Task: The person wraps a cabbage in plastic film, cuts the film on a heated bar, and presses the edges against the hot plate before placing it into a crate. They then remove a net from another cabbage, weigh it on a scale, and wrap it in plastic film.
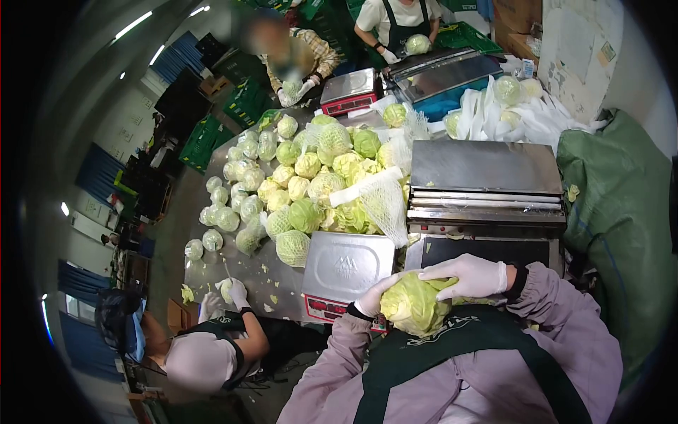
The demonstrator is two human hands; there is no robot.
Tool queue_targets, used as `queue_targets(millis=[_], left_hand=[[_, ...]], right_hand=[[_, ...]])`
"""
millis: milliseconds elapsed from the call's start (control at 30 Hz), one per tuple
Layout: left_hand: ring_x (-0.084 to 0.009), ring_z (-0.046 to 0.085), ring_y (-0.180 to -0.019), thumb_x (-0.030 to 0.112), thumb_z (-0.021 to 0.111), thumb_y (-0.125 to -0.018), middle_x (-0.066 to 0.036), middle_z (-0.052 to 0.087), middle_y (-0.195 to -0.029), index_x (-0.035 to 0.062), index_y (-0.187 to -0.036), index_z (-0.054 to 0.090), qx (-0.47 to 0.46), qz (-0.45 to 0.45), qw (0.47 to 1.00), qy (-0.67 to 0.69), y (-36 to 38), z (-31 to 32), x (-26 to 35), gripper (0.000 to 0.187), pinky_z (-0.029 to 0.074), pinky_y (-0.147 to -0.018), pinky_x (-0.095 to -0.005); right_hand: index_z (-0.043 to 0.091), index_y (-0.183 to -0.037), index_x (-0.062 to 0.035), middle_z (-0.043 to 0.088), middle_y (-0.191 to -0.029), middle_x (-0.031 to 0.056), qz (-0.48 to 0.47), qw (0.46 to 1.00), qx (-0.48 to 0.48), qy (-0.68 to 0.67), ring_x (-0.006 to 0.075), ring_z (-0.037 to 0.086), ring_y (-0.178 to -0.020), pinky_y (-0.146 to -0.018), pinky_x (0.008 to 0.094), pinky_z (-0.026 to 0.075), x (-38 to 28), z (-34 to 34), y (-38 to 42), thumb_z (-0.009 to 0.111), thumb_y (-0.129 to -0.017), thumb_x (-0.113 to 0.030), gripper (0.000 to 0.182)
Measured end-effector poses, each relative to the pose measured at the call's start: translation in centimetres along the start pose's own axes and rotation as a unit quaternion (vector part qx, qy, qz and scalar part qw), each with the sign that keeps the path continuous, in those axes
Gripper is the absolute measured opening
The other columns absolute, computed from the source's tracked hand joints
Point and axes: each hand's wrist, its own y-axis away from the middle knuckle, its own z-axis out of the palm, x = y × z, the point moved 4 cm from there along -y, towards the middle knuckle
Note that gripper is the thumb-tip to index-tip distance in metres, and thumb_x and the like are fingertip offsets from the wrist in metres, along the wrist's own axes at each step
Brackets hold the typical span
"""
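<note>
A pale green cabbage (pixel 417 305) is held close to my dark apron, with loose outer leaves at its upper right. My left hand (pixel 378 295), in a white glove, grips its left side. Over the top and right side lies my gloved right hand (pixel 472 274), its fingers wrapped round a leaf edge. Just beyond my left hand stands a digital scale (pixel 349 263) with a bare steel pan and a red front. Past my right hand is a film wrapping machine (pixel 487 177) with a steel cover, rollers and a dark plate.
Many cabbages (pixel 305 214), some in white foam nets (pixel 381 205), crowd the steel table (pixel 282 283). Wrapped ones sit at its left. A green sack (pixel 621 212) bulges at right. Three co-workers stand around; one's gloved hands (pixel 229 293) work at lower left. A second scale (pixel 348 88) stands at the back.
</note>
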Motion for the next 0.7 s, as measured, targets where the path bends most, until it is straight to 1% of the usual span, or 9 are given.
queue_targets(millis=[33, 167, 233, 267, 333, 467, 567, 667, 700], left_hand=[[-0.0241, 0.05, -0.124, 0.033, 0.038, -0.1, -0.015, 0.047, -0.137, -0.0013, -0.14, 0.036, 0.001, 0.003, 1.0, -0.007, -0.1, 0.3, 0.2, 0.053, 0.037, -0.107, -0.0361], [-0.024, 0.05, -0.123, 0.032, 0.039, -0.1, -0.015, 0.048, -0.136, -0.0016, -0.139, 0.037, 0.018, -0.011, 1.0, -0.014, -0.3, 0.9, 0.9, 0.052, 0.038, -0.106, -0.036], [-0.024, 0.05, -0.123, 0.031, 0.043, -0.097, -0.014, 0.048, -0.136, -0.0013, -0.138, 0.039, -0.018, -0.002, 0.999, -0.04, -0.5, 1.2, 1.4, 0.052, 0.036, -0.107, -0.0369], [-0.024, 0.05, -0.123, 0.031, 0.043, -0.097, -0.014, 0.048, -0.136, -0.0013, -0.138, 0.039, -0.019, 0.001, 0.999, -0.042, -0.7, 1.0, 1.6, 0.052, 0.036, -0.107, -0.0369], [-0.0233, 0.05, -0.122, 0.031, 0.044, -0.096, -0.015, 0.049, -0.136, -0.0024, -0.137, 0.039, -0.026, 0.01, 0.995, -0.093, -1.0, 0.5, 1.7, 0.053, 0.036, -0.106, -0.0357], [-0.0222, 0.05, -0.122, 0.026, 0.041, -0.097, -0.015, 0.05, -0.134, -0.0032, -0.137, 0.039, 0.02, 0.0, 0.996, -0.085, -1.5, -0.6, 1.0, 0.049, 0.037, -0.106, -0.0344], [-0.0217, 0.052, -0.12, 0.025, 0.04, -0.099, -0.014, 0.051, -0.134, -0.0032, -0.137, 0.039, 0.009, -0.003, 0.997, -0.071, -1.9, -1.2, 0.7, 0.048, 0.038, -0.105, -0.0339], [-0.0211, 0.054, -0.118, 0.026, 0.039, -0.1, -0.013, 0.052, -0.132, -0.0033, -0.136, 0.041, 0.016, -0.01, 0.997, -0.081, -2.1, -1.0, 1.1, 0.046, 0.04, -0.103, -0.033], [-0.0208, 0.054, -0.118, 0.025, 0.039, -0.1, -0.013, 0.052, -0.132, -0.0032, -0.135, 0.042, 0.008, -0.003, 0.996, -0.093, -2.1, -1.0, 1.0, 0.046, 0.041, -0.103, -0.0329]], right_hand=[[0.059, -0.125, -0.0072, 0.062, -0.12, 0.014, 0.01, 1.0, 0.002, -0.009, 0.0272, 0.063, -0.106, -0.093, 0.0332, 0.048, 0.0, -0.3, 0.0, 0.07, -0.082, -0.017, 0.045], [0.062, -0.121, -0.0077, 0.066, -0.111, 0.013, 0.022, 0.999, 0.037, -0.015, 0.027, 0.065, -0.098, -0.087, 0.0338, 0.051, 0.3, -0.9, -0.2, 0.068, -0.082, -0.015, 0.04], [0.065, -0.113, -0.0095, 0.067, -0.101, 0.0131, 0.014, 0.991, 0.109, 0.079, 0.0313, 0.065, -0.089, -0.08, 0.0347, 0.051, -0.3, -0.7, -0.5, 0.064, -0.083, -0.019, 0.032], [0.066, -0.106, -0.0111, 0.067, -0.094, 0.0113, 0.009, 0.981, 0.159, 0.107, 0.0312, 0.064, -0.084, -0.076, 0.0364, 0.052, -1.1, -0.5, -0.5, 0.062, -0.083, -0.021, 0.026], [0.066, -0.105, -0.0127, 0.067, -0.094, 0.0104, 0.01, 0.975, 0.168, 0.146, 0.0307, 0.065, -0.083, -0.073, 0.0382, 0.052, -1.2, -0.4, -0.8, 0.06, -0.083, -0.022, 0.024], [0.065, -0.105, -0.0142, 0.067, -0.092, 0.0096, -0.01, 0.97, 0.156, 0.189, 0.0307, 0.065, -0.081, -0.071, 0.0398, 0.052, 0.1, -0.3, -1.3, 0.058, -0.083, -0.021, 0.024], [0.063, -0.109, -0.0176, 0.067, -0.089, 0.0101, 0.046, 0.972, 0.091, 0.21, 0.0309, 0.065, -0.08, -0.069, 0.0405, 0.052, 0.9, 0.0, -1.5, 0.058, -0.082, -0.02, 0.027], [0.064, -0.108, -0.0174, 0.067, -0.088, 0.0104, 0.009, 0.965, 0.134, 0.224, 0.0305, 0.066, -0.079, -0.069, 0.0408, 0.052, -0.1, -0.8, -1.9, 0.059, -0.081, -0.02, 0.027], [0.065, -0.106, -0.0176, 0.067, -0.087, 0.0102, 0.02, 0.966, 0.135, 0.22, 0.0299, 0.066, -0.08, -0.069, 0.0407, 0.052, -0.3, -0.9, -2.0, 0.059, -0.081, -0.02, 0.026]])
